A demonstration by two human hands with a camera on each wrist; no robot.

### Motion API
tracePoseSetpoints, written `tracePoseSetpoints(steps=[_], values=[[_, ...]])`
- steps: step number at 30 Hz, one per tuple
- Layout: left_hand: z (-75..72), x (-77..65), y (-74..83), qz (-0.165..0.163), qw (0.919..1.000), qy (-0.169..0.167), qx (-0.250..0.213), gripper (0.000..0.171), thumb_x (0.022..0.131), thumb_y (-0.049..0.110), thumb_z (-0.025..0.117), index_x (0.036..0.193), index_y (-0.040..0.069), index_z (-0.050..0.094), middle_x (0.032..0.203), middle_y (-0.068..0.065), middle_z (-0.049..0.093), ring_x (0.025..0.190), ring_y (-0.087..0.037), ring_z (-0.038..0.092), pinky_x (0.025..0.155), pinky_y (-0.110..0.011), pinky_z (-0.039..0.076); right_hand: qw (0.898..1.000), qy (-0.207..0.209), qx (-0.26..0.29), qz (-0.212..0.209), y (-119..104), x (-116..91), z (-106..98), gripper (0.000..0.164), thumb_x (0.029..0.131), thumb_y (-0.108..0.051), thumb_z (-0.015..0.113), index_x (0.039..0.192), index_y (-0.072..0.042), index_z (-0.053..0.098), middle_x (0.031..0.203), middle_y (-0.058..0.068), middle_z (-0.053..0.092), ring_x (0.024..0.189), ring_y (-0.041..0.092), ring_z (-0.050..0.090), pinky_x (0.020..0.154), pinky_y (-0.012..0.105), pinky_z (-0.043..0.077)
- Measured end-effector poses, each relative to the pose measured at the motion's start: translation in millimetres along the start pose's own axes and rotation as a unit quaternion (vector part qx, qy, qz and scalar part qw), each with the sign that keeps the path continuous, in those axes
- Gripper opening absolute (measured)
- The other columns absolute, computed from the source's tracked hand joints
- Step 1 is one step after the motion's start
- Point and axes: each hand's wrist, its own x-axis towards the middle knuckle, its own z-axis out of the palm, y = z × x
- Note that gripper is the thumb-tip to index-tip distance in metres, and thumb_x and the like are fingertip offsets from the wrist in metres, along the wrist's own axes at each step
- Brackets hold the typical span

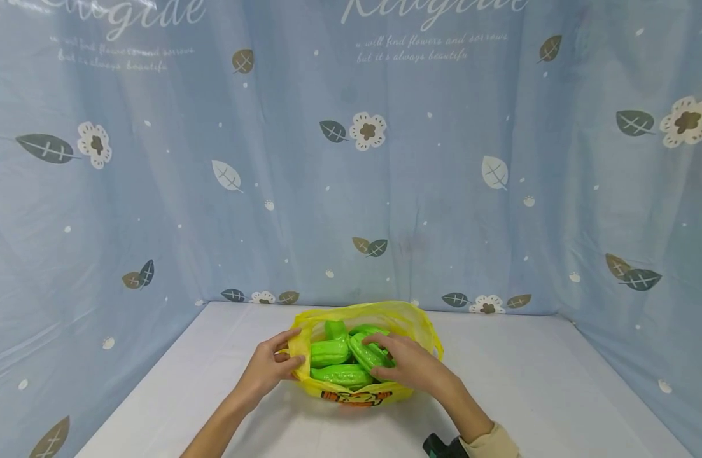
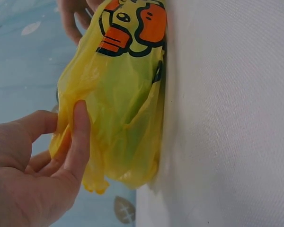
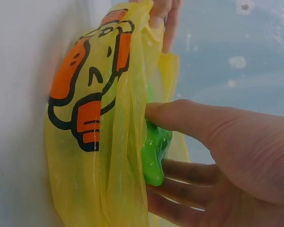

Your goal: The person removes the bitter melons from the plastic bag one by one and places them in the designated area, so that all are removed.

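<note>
My left hand point(image 1: 267, 367) comes in from the lower left, wrist extended in line with the forearm, and pinches the bag point(image 1: 396, 393) at its left rim, thumb on the near side and fingers on the far side of the folded plastic. My right hand point(image 1: 410, 362) reaches over the bag's right rim from the lower right, back of the hand upward, and is clamped on one green piece point(image 3: 154, 163): thumb on one side, fingers on the other. That piece sits inside the bag's mouth, on the right of the pile, touching the other pieces point(image 1: 330, 353) to its left.

The bag stands on the white table point(image 1: 528, 381), its mouth spread wide and facing up, with the back rim rising above the pile and the printed front toward me. Table surface stretches to the left, to the right and on the near side of it. Behind, the table's back edge meets the blue curtain point(image 1: 419, 222), which also flanks both side edges. A black device point(image 1: 442, 447) shows beside my right sleeve point(image 1: 491, 443).
</note>
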Motion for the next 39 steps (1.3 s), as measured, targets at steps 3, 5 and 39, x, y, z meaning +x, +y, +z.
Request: tracePoseSetpoints(steps=[3, 5, 39], values=[[-0.1, 0.0, 0.0, 0.002, 1.0, -0.001, 0.001, 0.064, 0.087, 0.005, 0.07, 0.146, 0.002, 0.044, 0.137, -0.029, 0.052, 0.098, -0.026, 0.07, 0.064, -0.033, 0.062, 1.0, 0.001, 0.001, -0.003, 1.0, 0.4, 0.4, 0.049, 0.088, -0.026, 0.074, 0.134, -0.02, 0.056, 0.129, 0.004, 0.064, 0.099, 0.019, 0.065, 0.081, 0.035, 0.055], [0.1, 0.3, -0.4, 0.001, 1.0, -0.001, 0.001, 0.065, 0.087, 0.006, 0.07, 0.146, 0.002, 0.044, 0.137, -0.029, 0.052, 0.098, -0.026, 0.07, 0.065, -0.033, 0.062, 1.0, 0.002, 0.0, -0.006, 1.8, 0.9, 0.9, 0.049, 0.088, -0.025, 0.074, 0.133, -0.019, 0.056, 0.128, 0.004, 0.065, 0.101, 0.02, 0.065, 0.082, 0.036, 0.055], [-5.9, -3.5, 3.4, -0.01, 0.9996, -0.025, 0.011, 0.065, 0.089, 0.009, 0.071, 0.147, 0.004, 0.043, 0.141, -0.028, 0.048, 0.095, -0.022, 0.069, 0.066, -0.033, 0.062, 1.0, 0.019, -0.001, -0.006, 2.0, -5.5, -3.5, 0.05, 0.09, -0.02, 0.069, 0.137, -0.016, 0.053, 0.131, 0.005, 0.064, 0.099, 0.018, 0.066, 0.083, 0.036, 0.056]])
